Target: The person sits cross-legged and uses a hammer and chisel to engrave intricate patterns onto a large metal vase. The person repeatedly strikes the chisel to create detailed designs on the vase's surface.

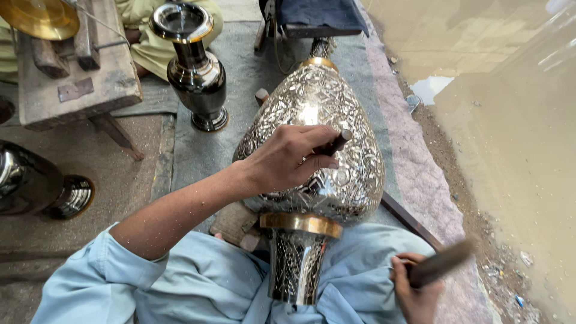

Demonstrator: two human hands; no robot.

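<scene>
head view: three vases [324, 138]; left fingers [312, 157] pinch chisel [335, 144], right fingers [403, 277] grip hammer [441, 263].

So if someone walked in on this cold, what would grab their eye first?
Probably the big engraved silver vase lying on its side across the person's lap at centre, its pattern catching the light. The left hand presses a small chisel to its belly, while the right hand holds a blurred mallet at lower right. A dark upright vase stands behind.
</scene>
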